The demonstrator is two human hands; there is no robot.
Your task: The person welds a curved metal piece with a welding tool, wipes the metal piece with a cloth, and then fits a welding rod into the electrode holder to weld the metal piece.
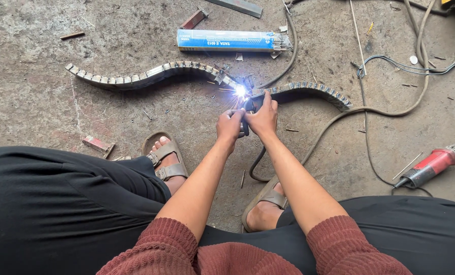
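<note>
Both hands, left hand [229, 127] and right hand [262, 116], grip the electrode holder [247, 122] closed; arc [240, 91] burns at the strip [151, 74] joint on the floor [34, 112]. Steadiness seems key.

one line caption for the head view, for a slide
Both hands hold a welding holder sparking on a wavy metal strip on the floor.

Rough concrete floor [44, 102] under wavy metal strip [136, 76], blue box [227, 39], red grinder [431, 165].
</note>
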